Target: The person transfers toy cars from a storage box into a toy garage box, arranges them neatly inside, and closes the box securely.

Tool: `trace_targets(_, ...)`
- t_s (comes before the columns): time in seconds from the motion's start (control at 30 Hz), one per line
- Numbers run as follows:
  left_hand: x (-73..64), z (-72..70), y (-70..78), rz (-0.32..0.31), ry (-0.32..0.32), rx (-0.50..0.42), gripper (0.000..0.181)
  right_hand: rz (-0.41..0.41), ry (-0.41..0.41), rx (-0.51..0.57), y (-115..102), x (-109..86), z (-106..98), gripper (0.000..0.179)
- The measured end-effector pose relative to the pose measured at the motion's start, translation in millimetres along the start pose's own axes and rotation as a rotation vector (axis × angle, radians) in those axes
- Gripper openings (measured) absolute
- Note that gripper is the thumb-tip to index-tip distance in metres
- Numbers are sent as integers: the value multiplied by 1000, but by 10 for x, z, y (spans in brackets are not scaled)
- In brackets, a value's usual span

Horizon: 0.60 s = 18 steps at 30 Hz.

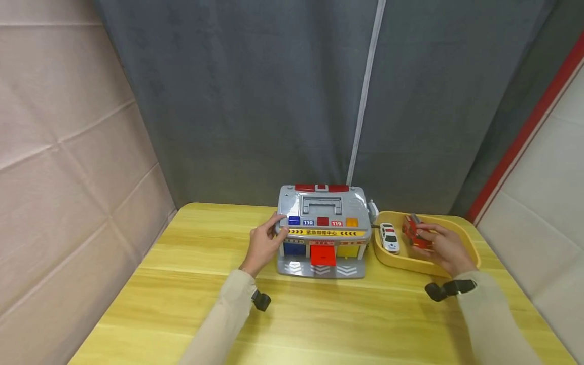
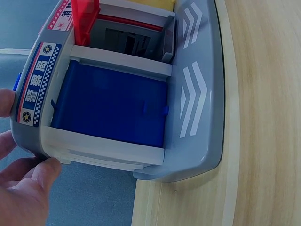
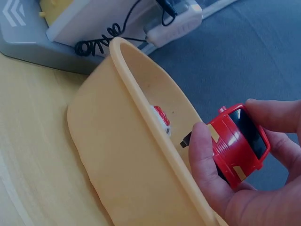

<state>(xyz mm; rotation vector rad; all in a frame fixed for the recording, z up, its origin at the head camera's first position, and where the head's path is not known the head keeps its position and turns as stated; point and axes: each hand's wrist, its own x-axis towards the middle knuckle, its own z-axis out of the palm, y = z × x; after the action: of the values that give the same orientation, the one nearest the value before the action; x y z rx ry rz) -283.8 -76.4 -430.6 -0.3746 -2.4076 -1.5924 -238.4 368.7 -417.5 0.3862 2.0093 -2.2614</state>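
A grey toy garage [image 1: 324, 213] stands at the table's back, its middle red door [image 1: 323, 255] raised outward. The blue door [image 2: 113, 103] beside it is down. My left hand [image 1: 263, 243] grips the garage's left side, fingers at the roof edge and thumb [image 2: 48, 170] at the front corner. Over a yellow tray [image 1: 401, 262] on the right, my right hand [image 1: 447, 247] pinches a red toy fire truck [image 3: 237, 143] between thumb and fingers. A white toy police car [image 1: 389, 237] lies in the tray's left part; the right wrist view shows only a bit of it past the rim.
A white toy telephone handset [image 3: 174, 26] with a coiled black cord [image 3: 99, 44] hangs on the garage's right side, close to the tray. A grey curtain [image 1: 255, 111] rises behind the table [image 1: 292, 319]. Pale walls flank both sides.
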Motion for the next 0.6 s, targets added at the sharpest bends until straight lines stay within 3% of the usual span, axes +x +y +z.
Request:
trace_targets(0.33, 6, 5, -10, -12, -6, 6, 36, -27, 64, -95, -9, -100, 99, 16)
trace_targets(0.6, 10, 2, -24, -22, -8, -5, 38, -110, 75, -95, 63, -211, 228, 14)
